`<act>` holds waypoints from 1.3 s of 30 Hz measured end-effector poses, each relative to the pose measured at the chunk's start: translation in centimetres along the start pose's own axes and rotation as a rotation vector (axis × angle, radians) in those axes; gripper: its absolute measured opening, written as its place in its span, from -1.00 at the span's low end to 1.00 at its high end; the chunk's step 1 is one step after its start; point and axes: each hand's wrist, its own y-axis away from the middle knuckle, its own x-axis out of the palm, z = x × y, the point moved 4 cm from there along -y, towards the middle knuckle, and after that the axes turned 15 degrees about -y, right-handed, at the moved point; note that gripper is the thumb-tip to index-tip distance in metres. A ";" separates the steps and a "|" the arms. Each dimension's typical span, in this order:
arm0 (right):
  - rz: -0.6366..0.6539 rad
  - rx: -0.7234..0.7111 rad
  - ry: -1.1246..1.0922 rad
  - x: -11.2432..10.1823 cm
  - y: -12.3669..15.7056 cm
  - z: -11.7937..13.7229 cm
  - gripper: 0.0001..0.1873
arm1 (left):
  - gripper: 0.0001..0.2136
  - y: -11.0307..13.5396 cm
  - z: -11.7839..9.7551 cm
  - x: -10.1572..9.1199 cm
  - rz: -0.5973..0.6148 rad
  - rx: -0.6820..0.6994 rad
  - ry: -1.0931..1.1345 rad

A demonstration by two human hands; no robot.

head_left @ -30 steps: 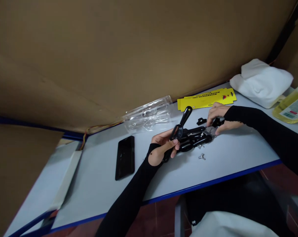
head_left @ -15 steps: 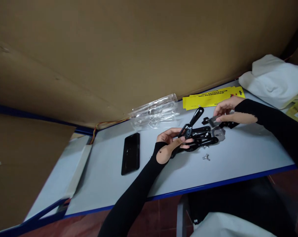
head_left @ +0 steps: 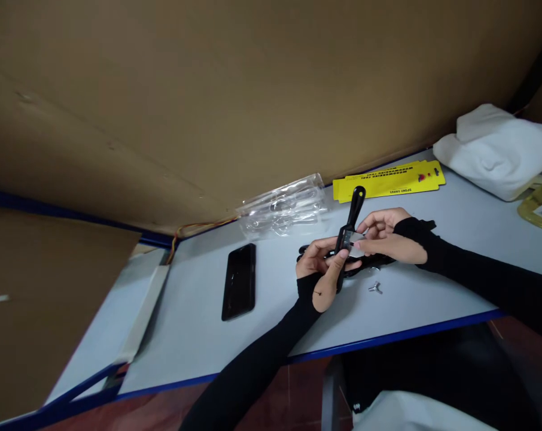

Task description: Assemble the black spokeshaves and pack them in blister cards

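My left hand (head_left: 320, 263) is closed around the middle of a black spokeshave (head_left: 356, 206), whose handle points up and away from me. My right hand (head_left: 385, 236) pinches a flat grey metal blade (head_left: 357, 245) against the spokeshave's body. More black spokeshave parts (head_left: 377, 261) lie on the table beneath both hands, mostly covered by them. A small silver wing screw (head_left: 375, 288) rests on the tabletop, nearer to me than the hands.
A black phone (head_left: 238, 281) lies to the left. Clear plastic packaging (head_left: 282, 206) and yellow printed cards (head_left: 387, 181) sit along the back board. At the far right are a white cloth bundle (head_left: 495, 149) and a yellowish roll (head_left: 540, 206). The table's blue edge (head_left: 387, 341) runs along the front.
My right hand has moved left with the blade, from over the loose parts to the spokeshave. My left hand has shifted slightly right and turned the spokeshave more upright.
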 end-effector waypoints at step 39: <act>0.072 -0.411 0.415 1.6 1.5 -1.6 -0.56 | -0.55 1.1 -0.6 0.1 0.016 0.011 -0.047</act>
